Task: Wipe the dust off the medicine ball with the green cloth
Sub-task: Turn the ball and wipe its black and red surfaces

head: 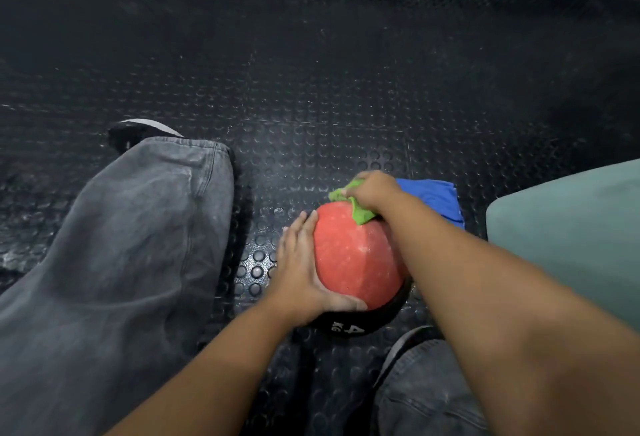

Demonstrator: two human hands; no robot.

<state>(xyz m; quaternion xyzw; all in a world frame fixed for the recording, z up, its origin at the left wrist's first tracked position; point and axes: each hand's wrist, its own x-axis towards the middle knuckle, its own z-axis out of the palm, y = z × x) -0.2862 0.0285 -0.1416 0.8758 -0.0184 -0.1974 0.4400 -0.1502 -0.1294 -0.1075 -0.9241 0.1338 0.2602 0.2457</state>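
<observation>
A red and black medicine ball (349,255) marked "4 KG" sits on the studded black rubber floor (311,89) between my legs. My left hand (301,273) lies against the ball's left side, fingers straight along it and thumb under its near edge. My right hand (372,191) is at the ball's far top, gripping the green cloth (360,212) and pressing it on the red surface. Pale dusty marks show on the red part.
A blue cloth (434,200) lies on the floor just behind the ball to the right. A pale green padded object (568,238) stands at the right edge. My grey trouser legs (131,245) and a black shoe (138,130) flank the ball.
</observation>
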